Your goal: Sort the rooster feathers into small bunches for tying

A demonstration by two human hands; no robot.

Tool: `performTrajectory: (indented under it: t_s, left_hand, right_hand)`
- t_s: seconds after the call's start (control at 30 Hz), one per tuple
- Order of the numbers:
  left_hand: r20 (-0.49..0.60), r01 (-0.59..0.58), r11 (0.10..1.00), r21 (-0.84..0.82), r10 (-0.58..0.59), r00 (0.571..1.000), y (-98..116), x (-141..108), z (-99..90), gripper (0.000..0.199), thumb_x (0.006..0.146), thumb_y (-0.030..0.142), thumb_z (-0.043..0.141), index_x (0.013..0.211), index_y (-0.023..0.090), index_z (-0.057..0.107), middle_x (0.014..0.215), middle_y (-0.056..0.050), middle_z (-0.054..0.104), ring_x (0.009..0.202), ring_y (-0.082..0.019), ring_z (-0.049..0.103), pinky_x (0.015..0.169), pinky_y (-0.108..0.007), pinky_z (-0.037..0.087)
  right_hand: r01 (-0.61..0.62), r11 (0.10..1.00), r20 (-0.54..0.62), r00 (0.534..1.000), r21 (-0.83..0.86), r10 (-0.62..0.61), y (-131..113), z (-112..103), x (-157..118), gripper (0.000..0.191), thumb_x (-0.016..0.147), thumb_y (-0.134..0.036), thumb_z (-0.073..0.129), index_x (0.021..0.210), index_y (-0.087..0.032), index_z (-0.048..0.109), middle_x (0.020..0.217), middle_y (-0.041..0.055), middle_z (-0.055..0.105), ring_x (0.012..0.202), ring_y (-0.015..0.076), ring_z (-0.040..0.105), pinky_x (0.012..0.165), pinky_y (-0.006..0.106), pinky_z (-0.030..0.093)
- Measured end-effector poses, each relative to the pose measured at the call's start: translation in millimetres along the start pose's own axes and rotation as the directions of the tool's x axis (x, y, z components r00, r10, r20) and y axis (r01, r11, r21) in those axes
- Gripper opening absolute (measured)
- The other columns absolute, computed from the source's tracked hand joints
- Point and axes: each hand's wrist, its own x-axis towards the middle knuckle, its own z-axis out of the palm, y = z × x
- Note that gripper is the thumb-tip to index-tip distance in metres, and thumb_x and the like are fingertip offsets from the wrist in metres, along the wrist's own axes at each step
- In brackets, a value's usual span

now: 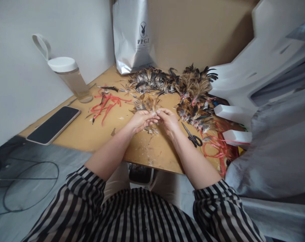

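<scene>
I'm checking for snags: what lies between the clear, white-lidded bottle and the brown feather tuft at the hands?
In the head view, a tangle of flat red strips lies between them, a dark feather at its far edge.

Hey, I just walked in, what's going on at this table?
A person in a striped top has the left hand and right hand close together, fingertips nearly meeting over a small bunch of feathers; what they pinch is too small to tell. Larger feather clusters lie beyond on the table. Black scissors lie near the right forearm, untouched.
</scene>
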Motion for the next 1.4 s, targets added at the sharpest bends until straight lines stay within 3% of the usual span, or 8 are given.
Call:
performTrajectory:
  t_s: [0.37, 0.7, 0.87, 0.93, 1.07, 1.27, 1.33, 1.4]
  left_hand:
    - [-0.018, -0.012, 0.994, 0.11, 0.014, 1.0, 1, -1, -0.1, 0.018, 0.069, 0.024, 0.067, 0.07, 0.006, 0.064, 0.063, -0.009, 0.066, 0.05, -0.006, 0.056, 0.046, -0.015, 0.041]
    - [-0.021, -0.012, 0.994, 0.107, 0.015, 1.0, 2, -4, 3.7, 0.021, 0.068, 0.026, 0.068, 0.07, 0.006, 0.062, 0.062, -0.007, 0.064, 0.049, -0.005, 0.055, 0.045, -0.014, 0.041]
    - [-0.04, -0.058, 0.996, 0.074, 0.061, 0.997, 2, 0, -2.2, 0.021, 0.068, 0.025, 0.068, 0.074, 0.006, 0.062, 0.062, -0.006, 0.064, 0.048, -0.006, 0.055, 0.044, -0.014, 0.04]
    - [-0.089, -0.081, 0.996, 0.035, 0.084, 0.992, 3, 1, -3.9, 0.02, 0.069, 0.024, 0.068, 0.077, 0.007, 0.063, 0.065, -0.006, 0.065, 0.048, -0.005, 0.055, 0.043, -0.013, 0.04]
    - [-0.198, -0.103, 0.995, -0.016, 0.097, 0.975, 8, 2, -3.8, 0.017, 0.069, 0.022, 0.067, 0.076, 0.007, 0.062, 0.065, -0.005, 0.064, 0.047, -0.004, 0.054, 0.042, -0.012, 0.038]
    - [-0.205, -0.101, 0.995, -0.024, 0.094, 0.974, 10, 0, -1.3, 0.016, 0.07, 0.022, 0.067, 0.075, 0.007, 0.061, 0.064, -0.005, 0.064, 0.047, -0.004, 0.054, 0.041, -0.012, 0.038]
    - [-0.198, -0.106, 0.994, -0.019, 0.1, 0.975, 9, 1, -1.9, 0.017, 0.07, 0.022, 0.067, 0.075, 0.007, 0.061, 0.065, -0.005, 0.064, 0.047, -0.004, 0.054, 0.041, -0.012, 0.038]
    - [-0.195, -0.111, 0.994, -0.016, 0.106, 0.975, 8, 1, -2.9, 0.017, 0.07, 0.022, 0.067, 0.076, 0.007, 0.061, 0.065, -0.005, 0.064, 0.048, -0.004, 0.055, 0.042, -0.012, 0.038]
  right_hand:
    - [0.052, 0.983, 0.014, 0.999, -0.177, -0.051, -2, -4, -1, 0.024, 0.057, -0.036, 0.073, 0.069, -0.018, 0.063, 0.062, -0.0026, 0.059, 0.056, 0.0084, 0.051, 0.058, 0.023, 0.042]
    - [0.045, 0.998, 0.039, 0.998, -0.047, -0.043, 5, -1, 0, 0.022, 0.057, -0.035, 0.072, 0.066, -0.019, 0.061, 0.061, -0.0031, 0.058, 0.056, 0.0086, 0.051, 0.057, 0.023, 0.042]
    - [0.046, 0.958, 0.039, 0.999, -0.283, -0.036, -3, -13, 6, 0.023, 0.059, -0.038, 0.068, 0.068, -0.018, 0.062, 0.058, -0.0022, 0.058, 0.051, 0.0089, 0.048, 0.053, 0.023, 0.039]
    - [0.084, 0.868, 0.046, 0.996, -0.49, -0.071, -8, -23, 9, 0.023, 0.061, -0.037, 0.065, 0.068, -0.016, 0.063, 0.057, -0.0016, 0.057, 0.05, 0.0087, 0.046, 0.051, 0.022, 0.037]
    - [0.113, 0.533, 0.127, 0.992, -0.838, -0.011, -16, -36, 10, 0.024, 0.063, -0.037, 0.059, 0.066, -0.014, 0.065, 0.052, -0.0019, 0.054, 0.047, 0.0085, 0.042, 0.046, 0.021, 0.031]
    - [0.189, 0.115, 0.192, 0.981, -0.975, 0.017, -19, -23, -1, 0.015, 0.062, -0.031, 0.059, 0.065, -0.018, 0.065, 0.057, 0.001, 0.058, 0.051, 0.0108, 0.045, 0.049, 0.023, 0.028]
    - [0.171, 0.029, 0.171, 0.985, -0.985, -0.016, -18, -20, -2, 0.01, 0.062, -0.025, 0.058, 0.063, -0.018, 0.065, 0.059, 0.0039, 0.06, 0.052, 0.012, 0.046, 0.05, 0.024, 0.028]
    - [0.156, 0.015, 0.156, 0.987, -0.988, -0.038, -19, -23, 0, 0.01, 0.063, -0.022, 0.056, 0.059, -0.017, 0.063, 0.057, 0.0056, 0.06, 0.051, 0.0123, 0.047, 0.05, 0.025, 0.029]
